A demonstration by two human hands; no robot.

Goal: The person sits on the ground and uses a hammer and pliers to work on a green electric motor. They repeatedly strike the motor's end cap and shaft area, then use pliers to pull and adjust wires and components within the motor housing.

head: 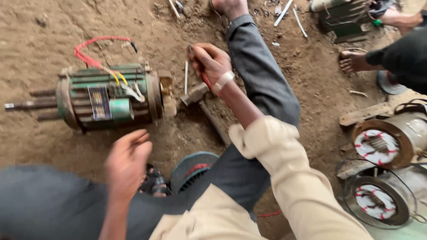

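Observation:
A green electric motor (106, 98) lies on its side on the dirt, with red, yellow and white wires coming out of its top and long bolts sticking out to the left. My right hand (210, 61) is closed around a thin tool with a red handle, just right of the motor's end. A hammer (202, 103) lies on the ground under that hand, its head close to the motor. My left hand (127, 161) hovers blurred below the motor, fingers apart and holding nothing.
Two opened motor housings with red-and-white windings (377, 146) (378, 201) sit at the right. Another person's foot (353, 61) and arm show at the upper right beside a green machine part (343, 17). A fan cover (192, 170) lies by my legs. Loose rods litter the dirt.

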